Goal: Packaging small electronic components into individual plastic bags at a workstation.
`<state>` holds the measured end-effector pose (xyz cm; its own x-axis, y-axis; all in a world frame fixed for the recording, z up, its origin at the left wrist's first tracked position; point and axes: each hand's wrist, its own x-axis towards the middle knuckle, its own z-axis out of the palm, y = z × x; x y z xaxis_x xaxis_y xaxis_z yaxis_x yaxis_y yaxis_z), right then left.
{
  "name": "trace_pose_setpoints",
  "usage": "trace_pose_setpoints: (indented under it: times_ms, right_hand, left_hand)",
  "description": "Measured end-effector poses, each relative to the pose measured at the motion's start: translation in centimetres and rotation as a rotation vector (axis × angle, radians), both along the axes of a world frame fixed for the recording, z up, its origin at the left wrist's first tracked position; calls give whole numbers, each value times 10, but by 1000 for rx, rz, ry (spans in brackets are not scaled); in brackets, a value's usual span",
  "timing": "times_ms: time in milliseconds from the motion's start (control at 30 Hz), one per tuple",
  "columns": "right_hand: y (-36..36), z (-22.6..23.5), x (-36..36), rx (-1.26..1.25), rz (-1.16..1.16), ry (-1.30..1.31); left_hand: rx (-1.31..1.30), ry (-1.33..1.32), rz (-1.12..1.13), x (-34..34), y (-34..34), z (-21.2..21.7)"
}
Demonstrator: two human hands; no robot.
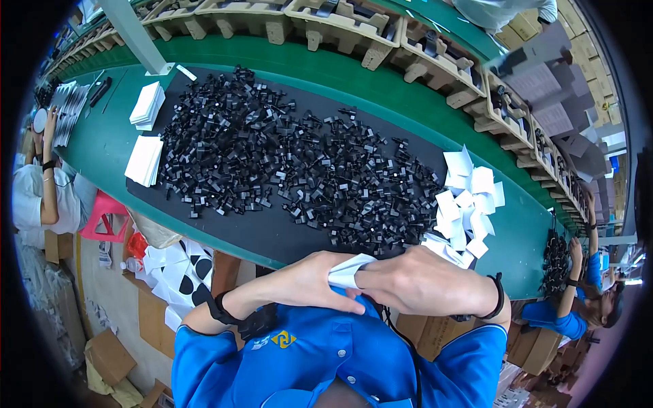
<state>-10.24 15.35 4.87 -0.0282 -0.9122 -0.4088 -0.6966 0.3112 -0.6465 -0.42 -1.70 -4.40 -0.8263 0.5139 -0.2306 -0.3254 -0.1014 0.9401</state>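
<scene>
Green bench (524, 234) fronted by pale floor (122, 299); grey post (135, 34) mounted at far edge; pink stool (103, 202) placed left; cartons (600, 75) stacked beyond.

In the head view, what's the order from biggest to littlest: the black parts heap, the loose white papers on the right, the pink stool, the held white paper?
1. black parts heap
2. loose white papers
3. pink stool and held white paper: unsure, because the paper is nearer the camera

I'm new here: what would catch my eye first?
Probably the broad heap of small, shiny black parts along the middle of the green workbench. At the heap's right end lies a scatter of white paper pieces. Before the blue shirt, the left hand and right hand hold a curled white sheet.
</scene>
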Motion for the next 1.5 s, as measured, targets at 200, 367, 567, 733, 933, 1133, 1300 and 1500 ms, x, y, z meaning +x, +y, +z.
trace_pose_setpoints:
  times_ms: [200, 367, 567, 733, 933, 1133, 1300, 1500]
  right_hand:
    - [-14, -33, -34, -596, -400, 98]
    - [-31, -81, -48, -288, -415, 632]
    - [-33, -93, -52, -341, -383, 561]
    - [-31, -95, -55, -408, -448, 492]
    - [-24, -77, -56, -482, -499, 513]
    - [-24, -78, -50, -369, -542, 499]
    - [-39, -100, -55, -317, -525, 513]
    - [-36, -100, -68, -339, -569, 312]
  left_hand:
    - [-185, 111, 392, 0, -28, -5]
    - [-151, 30, 522, -8, -47, 10]
    - [-253, 356, 546, -8, -53, 5]
    - [-276, 612, 550, -16, -51, -1]
    - [-283, 536, 526, -11, -44, 2]
    - [-297, 490, 582, -5, -47, 5]
    - [-250, 357, 598, -1, -44, 7]
    - [-165, 305, 640, -3, -47, -2]
